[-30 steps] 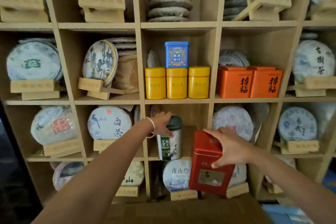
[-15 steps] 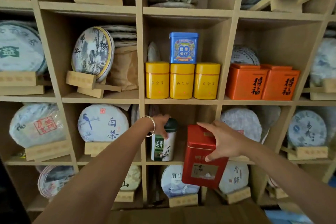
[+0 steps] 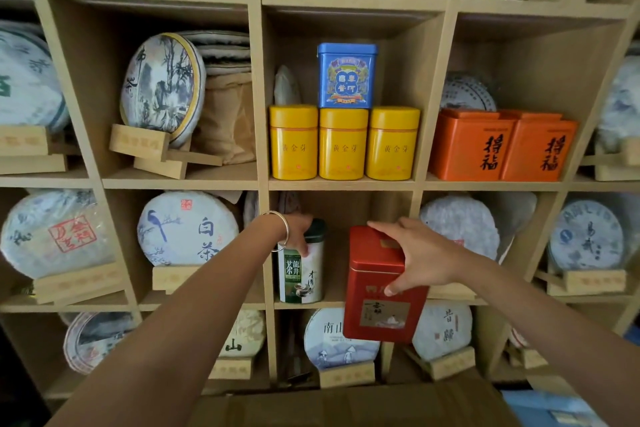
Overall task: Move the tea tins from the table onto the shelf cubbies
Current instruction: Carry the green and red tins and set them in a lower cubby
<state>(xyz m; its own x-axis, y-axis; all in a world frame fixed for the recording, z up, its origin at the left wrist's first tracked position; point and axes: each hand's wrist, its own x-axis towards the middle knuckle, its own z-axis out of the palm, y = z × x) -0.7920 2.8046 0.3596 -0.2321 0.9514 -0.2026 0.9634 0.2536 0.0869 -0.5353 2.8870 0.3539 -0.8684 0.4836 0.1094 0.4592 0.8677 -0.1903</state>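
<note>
A green-and-white round tea tin (image 3: 304, 274) with a dark lid stands on the floor of the middle cubby (image 3: 346, 304), at its left side. My left hand (image 3: 298, 229) grips it around the lid and upper body. A red square tea tin (image 3: 379, 288) hangs in the air in front of that cubby's right half, its base below the shelf board. My right hand (image 3: 417, 258) holds it by the top, fingers over the lid and thumb on its front face.
The cubby above holds three yellow tins (image 3: 343, 144) with a blue tin (image 3: 346, 76) on top. Two orange tins (image 3: 502, 146) stand to the right. Paper-wrapped tea cakes (image 3: 188, 229) on wooden stands fill neighbouring cubbies. A brown surface (image 3: 346, 406) lies below.
The view has closed in on the shelf. My right hand has raised the red tin slightly toward the middle cubby. My left hand stays on the green tin, which rests on the shelf.
</note>
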